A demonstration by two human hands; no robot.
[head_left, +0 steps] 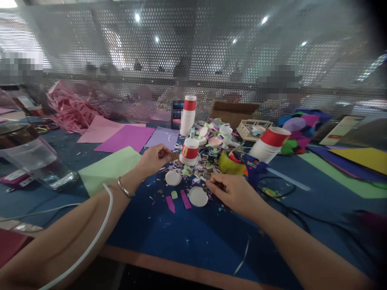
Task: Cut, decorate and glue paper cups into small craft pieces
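My left hand [155, 159] pinches a small brown piece of corrugated cardboard [175, 156], just left of a red and white paper cup [190, 152]. My right hand [232, 193] is closed with its fingertips together, low over paper scraps; what they hold, if anything, I cannot make out. Left of those fingertips lies a white paper disc [198, 197], with a smaller white disc [173, 178] farther back. Two purple paper strips [185, 199] and a light green paper bit [174, 195] lie between the hands.
A blue glue gun [254, 165] with its cord sits right of a yellow roll [229, 163]. Behind are a scrap pile [216, 135] and a tall cup stack [188, 117]; another cup stack [269, 143] leans at right. Coloured sheets [125, 137] and a glass jar [39, 161] occupy the left.
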